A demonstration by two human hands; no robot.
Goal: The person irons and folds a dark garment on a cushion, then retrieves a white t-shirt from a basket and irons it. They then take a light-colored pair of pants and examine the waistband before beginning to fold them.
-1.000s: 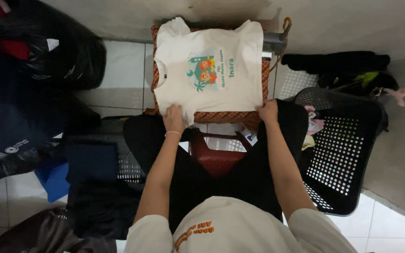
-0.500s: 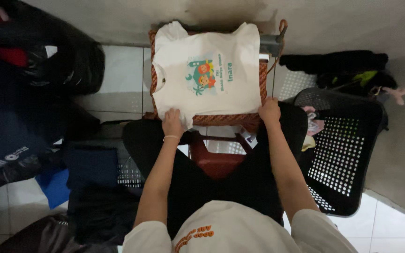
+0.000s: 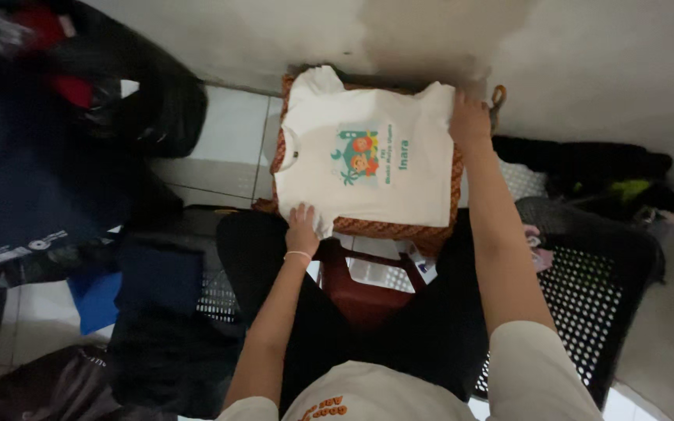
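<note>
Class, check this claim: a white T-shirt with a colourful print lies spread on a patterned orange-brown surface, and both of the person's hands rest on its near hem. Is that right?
Not quite. In the head view only the left hand rests on the near hem of the white T-shirt; the right hand is on the far right sleeve. The shirt does lie spread on the patterned orange-brown surface.

Both bare arms are reaching forward from the body, forearms uncovered. The left hand [image 3: 303, 228] is lying close in, palm down, fingers flat and together, a thin pale band circling its wrist. The right arm is stretching much farther out, nearly straight. The right hand [image 3: 470, 121] is resting palm down, fingers curling slightly; grip unclear.
</note>
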